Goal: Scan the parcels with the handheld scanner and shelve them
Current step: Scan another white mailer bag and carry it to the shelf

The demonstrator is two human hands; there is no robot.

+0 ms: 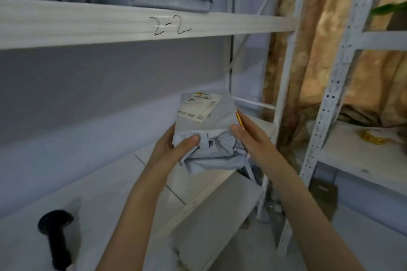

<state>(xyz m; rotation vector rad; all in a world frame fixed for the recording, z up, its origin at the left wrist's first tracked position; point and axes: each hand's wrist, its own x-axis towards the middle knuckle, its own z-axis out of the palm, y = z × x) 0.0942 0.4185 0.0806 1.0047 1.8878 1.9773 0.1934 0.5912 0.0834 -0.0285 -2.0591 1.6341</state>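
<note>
well, grey crumpled parcel (207,136), white barcode label on top, clasped by left hand (176,145) and right hand (248,136) fingers.

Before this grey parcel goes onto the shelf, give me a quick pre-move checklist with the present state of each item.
1. Parcel held by both hands: ok; left hand and right hand each have a grip on it.
2. Label facing up and readable: ok.
3. Parcel already scanned: cannot tell.
4. Scanner safely put down: ok, lying on the lower shelf.
5. Right hand free of extras: not ok, it also holds an orange pen.
6. Room on the shelf ahead: ok.
</note>
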